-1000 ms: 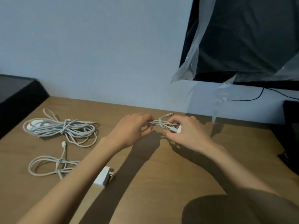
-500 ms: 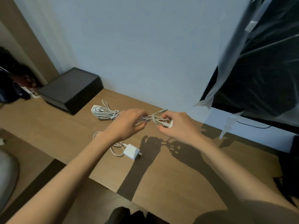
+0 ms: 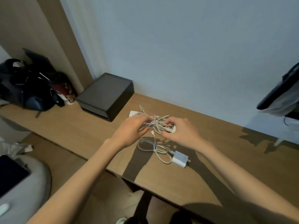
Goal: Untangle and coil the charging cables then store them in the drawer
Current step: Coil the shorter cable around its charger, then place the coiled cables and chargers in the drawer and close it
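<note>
The left hand (image 3: 129, 131) and right hand (image 3: 179, 133) hold a bundle of white charging cable (image 3: 157, 124) just above the wooden surface (image 3: 90, 131), fingers clamped on either end. Below it lies a second cable (image 3: 152, 146) with its white charger (image 3: 180, 158). A black box (image 3: 106, 96) sits against the pale wall (image 3: 178, 54), with dark bags (image 3: 29, 88) farther left.

Head-worn, close, downward over desk (image 3: 80, 126)

left hand (image 3: 129, 131) and right hand (image 3: 180, 132) gripping cable bundle (image 3: 157, 124), wooden desk (image 3: 80, 130)
</note>
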